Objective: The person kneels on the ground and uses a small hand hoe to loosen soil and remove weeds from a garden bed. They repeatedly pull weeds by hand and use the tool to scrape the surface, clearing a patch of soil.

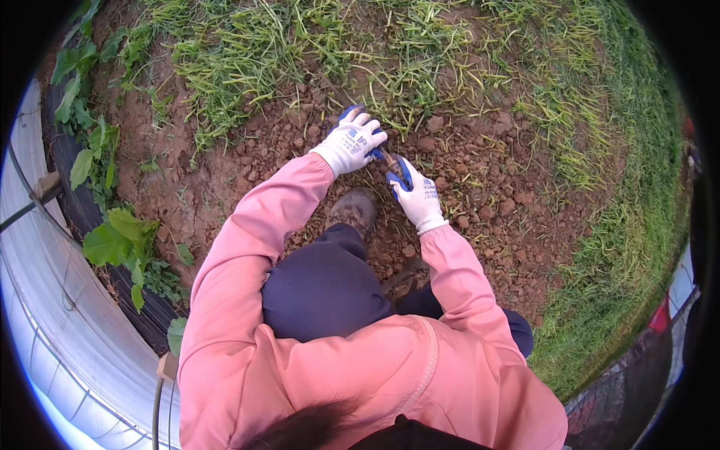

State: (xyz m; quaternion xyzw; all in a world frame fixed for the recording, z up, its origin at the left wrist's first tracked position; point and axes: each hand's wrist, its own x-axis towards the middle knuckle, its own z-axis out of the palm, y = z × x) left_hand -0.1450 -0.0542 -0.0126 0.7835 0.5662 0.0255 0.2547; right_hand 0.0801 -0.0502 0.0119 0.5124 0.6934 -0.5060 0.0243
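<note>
Both hands wear white knit gloves with blue-coated palms, marked with blue print. My left hand (351, 140) is closed around a soil-stained, stick-like tool handle (389, 160), probably wooden. Lower down and to the right, my right hand (417, 194) grips the same handle near its close end. The handle slants up and left past my left hand toward the soil; its working end cannot be made out. Crumbly reddish-brown soil (484, 185) lies around the hands. Just beyond them are strewn green stalks (416, 84).
A muddy shoe (354, 209) is planted just below my left hand. Leafy plants (121, 239) grow along the left, beside black sheeting (121, 287) and a translucent plastic greenhouse wall (73, 275). Dense low greenery (607, 298) borders the soil on the right.
</note>
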